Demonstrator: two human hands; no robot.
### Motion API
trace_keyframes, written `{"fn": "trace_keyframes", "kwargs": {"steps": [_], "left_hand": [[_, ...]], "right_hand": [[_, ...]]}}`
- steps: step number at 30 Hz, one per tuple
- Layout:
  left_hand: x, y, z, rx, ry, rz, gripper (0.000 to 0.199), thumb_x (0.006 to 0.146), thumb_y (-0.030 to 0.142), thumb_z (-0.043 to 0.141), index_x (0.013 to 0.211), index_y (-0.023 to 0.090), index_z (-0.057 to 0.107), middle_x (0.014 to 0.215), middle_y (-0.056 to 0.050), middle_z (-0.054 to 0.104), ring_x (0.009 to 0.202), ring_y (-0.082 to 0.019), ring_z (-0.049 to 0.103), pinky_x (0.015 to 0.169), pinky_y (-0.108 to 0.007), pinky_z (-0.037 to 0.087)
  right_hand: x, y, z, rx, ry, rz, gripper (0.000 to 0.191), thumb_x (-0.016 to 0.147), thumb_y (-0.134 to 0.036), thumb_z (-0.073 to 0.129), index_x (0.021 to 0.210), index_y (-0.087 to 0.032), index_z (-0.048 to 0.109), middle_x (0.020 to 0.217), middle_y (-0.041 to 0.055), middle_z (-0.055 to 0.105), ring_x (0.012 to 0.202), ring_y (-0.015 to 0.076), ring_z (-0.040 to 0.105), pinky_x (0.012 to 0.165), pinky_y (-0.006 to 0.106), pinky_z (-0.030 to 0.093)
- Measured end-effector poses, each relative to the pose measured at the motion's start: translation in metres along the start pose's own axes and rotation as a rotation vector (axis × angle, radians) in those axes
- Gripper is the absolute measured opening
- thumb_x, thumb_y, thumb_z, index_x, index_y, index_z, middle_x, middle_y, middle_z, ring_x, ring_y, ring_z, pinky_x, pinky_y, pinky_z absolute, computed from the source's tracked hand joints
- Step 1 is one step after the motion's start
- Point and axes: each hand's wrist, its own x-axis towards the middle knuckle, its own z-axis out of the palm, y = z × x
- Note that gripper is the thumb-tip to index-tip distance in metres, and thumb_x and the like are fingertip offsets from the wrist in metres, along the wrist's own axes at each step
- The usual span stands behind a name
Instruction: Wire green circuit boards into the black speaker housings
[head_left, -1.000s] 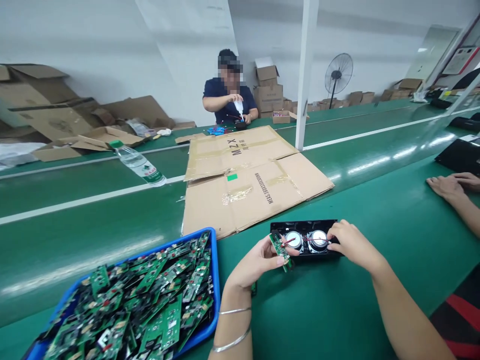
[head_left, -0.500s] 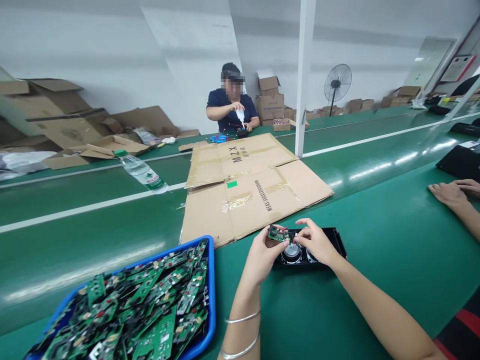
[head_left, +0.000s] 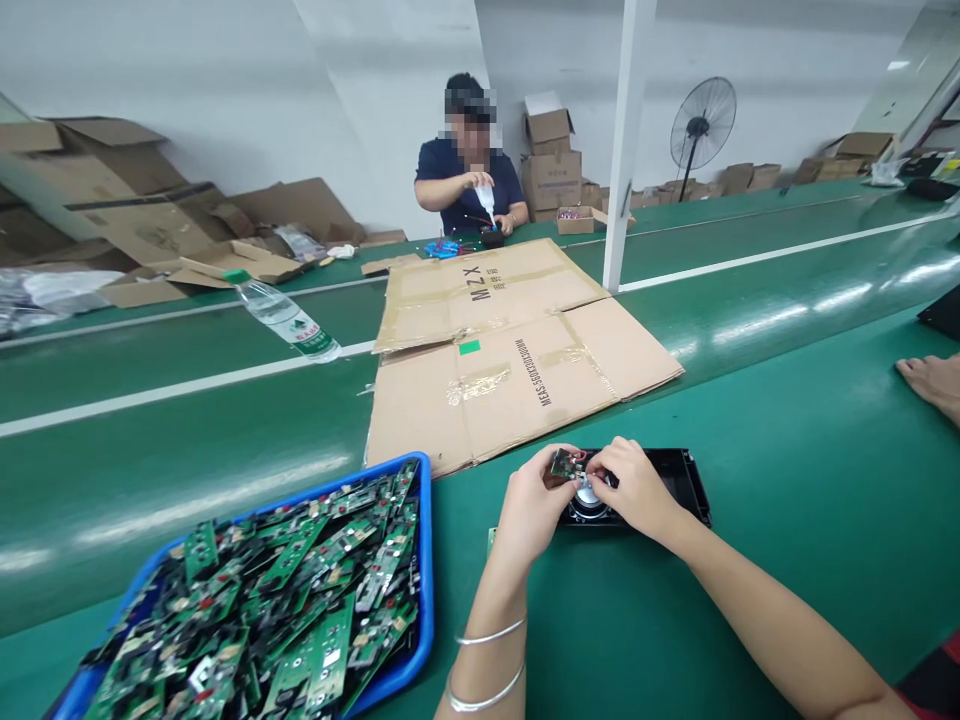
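My left hand (head_left: 532,500) grips a green circuit board (head_left: 564,464) with red wires on it, held above the black speaker housing (head_left: 679,480). Close against the board's right end, my right hand (head_left: 634,490) is closed in a pinch on what looks like a small white wire connector (head_left: 583,480), mostly covered by the fingertips. Below both hands, a round silver speaker driver (head_left: 589,502) shows inside the housing, which lies open side up on the green table. My right hand hides the housing's middle.
To the left stands a blue bin (head_left: 426,560) heaped with circuit boards. Flattened cardboard (head_left: 487,390) lies ahead, with a water bottle (head_left: 289,320) beside it. Across the table a co-worker (head_left: 472,180) holds a white squeeze bottle. Another person's hand (head_left: 934,385) rests at the right edge.
My right hand has moved left and closed in on the board's end, its raised fingers now curled. The view has shifted slightly, and less of the neighbour's hands shows.
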Motion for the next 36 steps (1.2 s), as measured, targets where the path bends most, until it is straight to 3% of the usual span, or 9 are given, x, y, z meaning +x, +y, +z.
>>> {"fn": "trace_keyframes", "kwargs": {"steps": [10, 15, 20, 24, 27, 31, 34, 36], "left_hand": [[0.002, -0.003, 0.008, 0.220, 0.001, 0.052, 0.032, 0.068, 0.028, 0.047, 0.099, 0.028, 0.058, 0.105, 0.009, 0.056, 0.092, 0.004, 0.056, 0.077, 0.000, 0.041], [0.003, -0.003, 0.011, 0.143, 0.058, 0.038, 0.032, 0.067, 0.026, 0.049, 0.098, 0.026, 0.057, 0.103, 0.006, 0.057, 0.090, 0.003, 0.056, 0.076, 0.001, 0.042], [0.005, -0.005, 0.008, -0.192, -0.047, -0.042, 0.039, 0.068, 0.043, 0.051, 0.100, 0.021, 0.053, 0.106, 0.001, 0.054, 0.095, -0.004, 0.055, 0.080, -0.015, 0.053], [0.003, -0.007, 0.009, -0.051, -0.069, 0.017, 0.032, 0.073, 0.041, 0.046, 0.099, 0.025, 0.055, 0.104, 0.003, 0.054, 0.093, -0.002, 0.055, 0.083, -0.014, 0.053], [0.002, -0.006, 0.010, 0.013, -0.062, 0.037, 0.029, 0.075, 0.040, 0.042, 0.098, 0.027, 0.056, 0.103, 0.005, 0.055, 0.090, 0.000, 0.055, 0.083, -0.013, 0.053], [0.002, -0.003, 0.009, -0.113, -0.126, 0.002, 0.033, 0.074, 0.039, 0.044, 0.099, 0.020, 0.052, 0.109, 0.002, 0.052, 0.095, -0.001, 0.055, 0.085, -0.014, 0.053], [0.002, -0.003, 0.007, -0.159, -0.148, 0.008, 0.032, 0.074, 0.039, 0.044, 0.099, 0.020, 0.051, 0.109, 0.003, 0.051, 0.097, -0.001, 0.054, 0.085, -0.014, 0.054], [0.002, -0.004, 0.006, -0.160, -0.157, 0.015, 0.032, 0.075, 0.039, 0.044, 0.099, 0.020, 0.051, 0.110, 0.003, 0.050, 0.099, -0.001, 0.054, 0.084, -0.014, 0.054]], "right_hand": [[-0.001, -0.001, -0.001, 0.014, 0.027, 0.059, 0.006, 0.070, -0.015, 0.053, 0.067, -0.010, 0.053, 0.068, -0.0020, 0.050, 0.073, 0.0058, 0.037, 0.073, 0.022, 0.022], [-0.005, 0.002, 0.009, -0.001, 0.258, -0.039, 0.007, 0.068, -0.014, 0.053, 0.062, -0.010, 0.052, 0.062, -0.0028, 0.048, 0.068, 0.0049, 0.036, 0.071, 0.022, 0.022], [-0.006, 0.002, 0.011, 0.052, 0.306, -0.083, 0.008, 0.071, -0.014, 0.053, 0.063, -0.011, 0.054, 0.062, -0.0049, 0.051, 0.067, 0.0034, 0.040, 0.072, 0.021, 0.024], [-0.006, 0.002, 0.012, -0.105, 0.354, -0.113, 0.011, 0.070, -0.012, 0.052, 0.058, -0.010, 0.051, 0.058, -0.0032, 0.047, 0.064, 0.0047, 0.035, 0.069, 0.022, 0.020], [-0.007, 0.002, 0.010, -0.134, 0.350, -0.157, 0.011, 0.069, -0.010, 0.054, 0.059, -0.009, 0.050, 0.058, -0.0036, 0.047, 0.064, 0.0048, 0.034, 0.068, 0.022, 0.020], [-0.008, 0.004, 0.005, -0.083, 0.294, -0.197, 0.012, 0.077, -0.019, 0.054, 0.067, -0.013, 0.056, 0.067, -0.0058, 0.053, 0.069, 0.0046, 0.038, 0.072, 0.021, 0.022], [-0.009, 0.006, 0.002, -0.048, 0.277, -0.146, 0.013, 0.079, -0.025, 0.054, 0.072, -0.015, 0.057, 0.070, -0.0071, 0.054, 0.071, 0.0046, 0.039, 0.073, 0.022, 0.023], [-0.008, 0.008, 0.002, -0.033, 0.251, -0.094, 0.014, 0.078, -0.028, 0.055, 0.088, -0.017, 0.057, 0.071, -0.0074, 0.054, 0.072, 0.0045, 0.040, 0.074, 0.021, 0.023]]}}
